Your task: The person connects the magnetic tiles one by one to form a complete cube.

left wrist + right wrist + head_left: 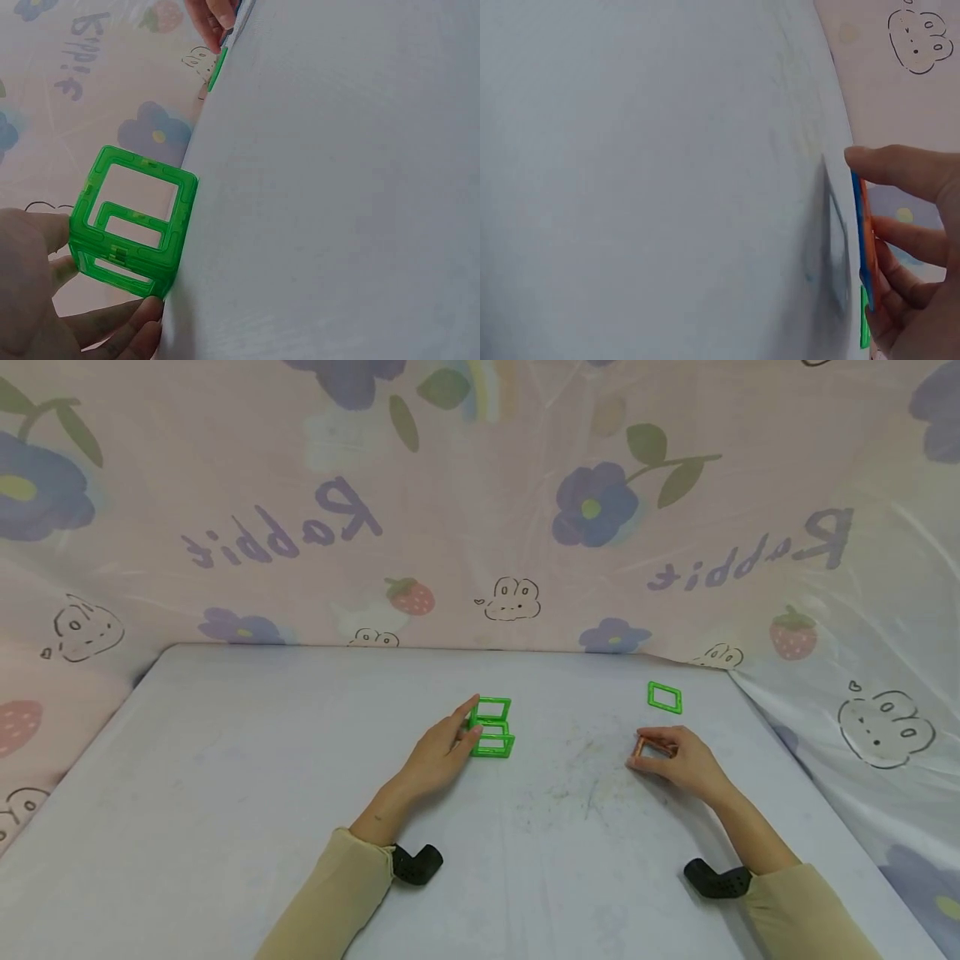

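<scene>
My left hand (437,755) grips the left side of a green magnetic-tile structure (124,251), made of joined open square frames, which stands on the table near the middle. The thumb and fingers lie on either side of it in the left wrist view. To the right, my right hand (686,763) pinches an orange square magnetic tile (640,747) between thumb and fingers, just above the table. Seen edge-on in the right wrist view, a blue layer (859,225) lies flat against the orange one. Beyond this hand, a single green square tile (664,712) lies on the table.
A white-covered table (225,793) carries everything, with faint smudges between the hands. Behind it hangs a printed curtain (465,510) that also closes off both sides. Black devices (417,865) sit at both sleeve cuffs.
</scene>
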The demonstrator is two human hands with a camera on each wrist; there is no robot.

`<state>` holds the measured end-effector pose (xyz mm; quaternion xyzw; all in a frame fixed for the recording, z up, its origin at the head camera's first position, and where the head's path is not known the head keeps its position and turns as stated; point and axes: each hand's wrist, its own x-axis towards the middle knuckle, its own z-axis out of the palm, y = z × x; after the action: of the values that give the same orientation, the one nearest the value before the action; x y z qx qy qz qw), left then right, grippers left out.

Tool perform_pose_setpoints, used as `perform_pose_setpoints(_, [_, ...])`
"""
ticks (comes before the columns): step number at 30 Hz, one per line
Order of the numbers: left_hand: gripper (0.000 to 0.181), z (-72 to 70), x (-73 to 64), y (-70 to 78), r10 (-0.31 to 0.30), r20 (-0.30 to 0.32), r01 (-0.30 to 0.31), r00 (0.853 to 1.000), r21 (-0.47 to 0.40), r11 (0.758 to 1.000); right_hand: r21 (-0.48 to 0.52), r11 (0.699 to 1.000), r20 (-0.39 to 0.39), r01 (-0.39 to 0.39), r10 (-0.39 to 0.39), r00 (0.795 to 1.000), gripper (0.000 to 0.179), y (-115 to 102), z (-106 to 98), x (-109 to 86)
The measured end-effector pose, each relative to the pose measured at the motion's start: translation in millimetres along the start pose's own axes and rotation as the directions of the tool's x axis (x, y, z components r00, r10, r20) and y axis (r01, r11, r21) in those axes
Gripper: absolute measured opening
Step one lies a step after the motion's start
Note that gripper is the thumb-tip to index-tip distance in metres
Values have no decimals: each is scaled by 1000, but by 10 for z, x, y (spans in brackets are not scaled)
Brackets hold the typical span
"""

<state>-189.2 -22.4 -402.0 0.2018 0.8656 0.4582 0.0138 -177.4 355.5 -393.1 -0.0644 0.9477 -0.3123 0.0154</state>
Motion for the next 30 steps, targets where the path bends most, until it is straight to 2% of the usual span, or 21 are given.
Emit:
perform_pose_setpoints(8, [52, 8, 3, -16, 0, -4, 0, 1000, -4, 1000, 18, 999, 5, 43, -43, 999, 55, -107, 17, 83])
perform_pose_setpoints(19, [53, 24, 16, -36, -4, -5, 4, 1000, -4, 1000, 28, 999, 16, 43, -44, 999, 54, -223, 61, 164])
perform_pose_setpoints(30, [53, 20, 9, -28, -1, -6, 1, 1000, -6, 1000, 112, 987, -10, 112, -111, 994, 52, -291, 175, 258])
